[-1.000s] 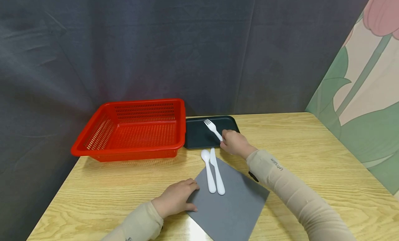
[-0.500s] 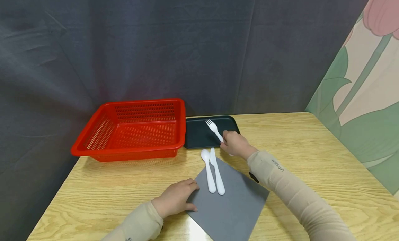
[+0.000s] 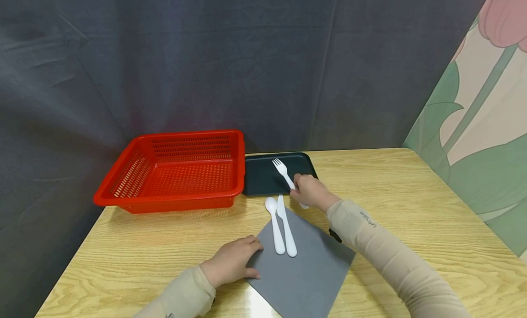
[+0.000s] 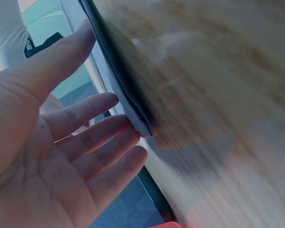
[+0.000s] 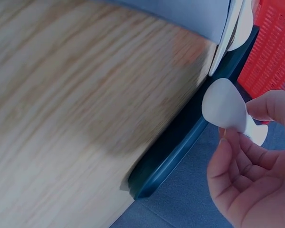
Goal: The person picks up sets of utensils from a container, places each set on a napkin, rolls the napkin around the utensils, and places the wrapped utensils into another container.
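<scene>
A white plastic fork (image 3: 282, 167) is pinched by its handle in my right hand (image 3: 311, 191), over the front right part of a dark tray (image 3: 259, 177). The right wrist view shows the fork's broad handle end (image 5: 223, 104) between thumb and fingers. My left hand (image 3: 232, 261) touches the left corner of a grey square mat (image 3: 313, 277). In the left wrist view the fingertips lie along the mat's edge (image 4: 121, 78). On the mat a white spoon (image 3: 277, 231) lies beside a white knife (image 3: 289, 233), both reaching past its far corner.
A red perforated basket (image 3: 193, 176) stands left of the tray, against its side. The wooden table (image 3: 411, 208) extends to the right. Behind it hangs a dark curtain (image 3: 247, 71), and a flower-patterned panel (image 3: 481, 148) borders the right side.
My right hand's grip has shifted a little along the fork, and more of its handle end now shows below the hand. The fork's head moved slightly right. My left hand has not moved.
</scene>
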Demonstrator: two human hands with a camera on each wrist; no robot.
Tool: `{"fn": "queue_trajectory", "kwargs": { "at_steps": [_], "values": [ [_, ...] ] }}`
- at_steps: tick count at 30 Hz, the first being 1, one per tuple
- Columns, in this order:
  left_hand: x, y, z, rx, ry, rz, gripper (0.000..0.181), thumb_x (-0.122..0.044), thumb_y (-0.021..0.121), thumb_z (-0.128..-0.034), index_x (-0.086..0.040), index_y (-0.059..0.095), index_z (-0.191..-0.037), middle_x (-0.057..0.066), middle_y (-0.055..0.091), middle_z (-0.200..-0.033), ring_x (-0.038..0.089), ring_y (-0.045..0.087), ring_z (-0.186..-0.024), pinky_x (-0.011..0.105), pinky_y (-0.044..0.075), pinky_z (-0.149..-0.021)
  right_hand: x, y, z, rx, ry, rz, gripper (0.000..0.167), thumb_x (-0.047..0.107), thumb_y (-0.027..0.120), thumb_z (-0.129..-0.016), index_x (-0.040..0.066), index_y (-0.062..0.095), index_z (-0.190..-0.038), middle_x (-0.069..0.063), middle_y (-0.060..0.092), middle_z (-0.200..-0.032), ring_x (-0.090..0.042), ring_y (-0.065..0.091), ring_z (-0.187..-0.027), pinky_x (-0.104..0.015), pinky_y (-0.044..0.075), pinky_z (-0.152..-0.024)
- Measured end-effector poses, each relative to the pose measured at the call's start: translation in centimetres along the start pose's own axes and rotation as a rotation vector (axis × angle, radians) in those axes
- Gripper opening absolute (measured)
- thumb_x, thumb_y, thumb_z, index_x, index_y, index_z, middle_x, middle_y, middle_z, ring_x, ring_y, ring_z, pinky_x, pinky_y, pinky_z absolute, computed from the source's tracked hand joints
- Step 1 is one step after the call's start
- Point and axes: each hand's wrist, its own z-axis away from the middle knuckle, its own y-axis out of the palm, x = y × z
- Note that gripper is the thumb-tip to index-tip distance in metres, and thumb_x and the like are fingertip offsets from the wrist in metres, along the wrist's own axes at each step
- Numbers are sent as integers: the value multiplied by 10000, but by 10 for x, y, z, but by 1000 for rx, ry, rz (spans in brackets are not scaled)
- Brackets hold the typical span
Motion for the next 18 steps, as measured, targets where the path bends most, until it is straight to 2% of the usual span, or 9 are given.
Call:
{"fn": "queue_trajectory", "kwargs": {
  "at_steps": [18],
  "values": [
    [1,1,0,-5,2,0,551,-364,772,-731,-62,607,-1162,75,593,-1220,208,569,-1129,321,494,-916,6,-1,6,16,26,-37,148,148,611,-836,34,519,-812,-62,549,-651,-121,490,-530,-211,380,-463]
  ]
}}
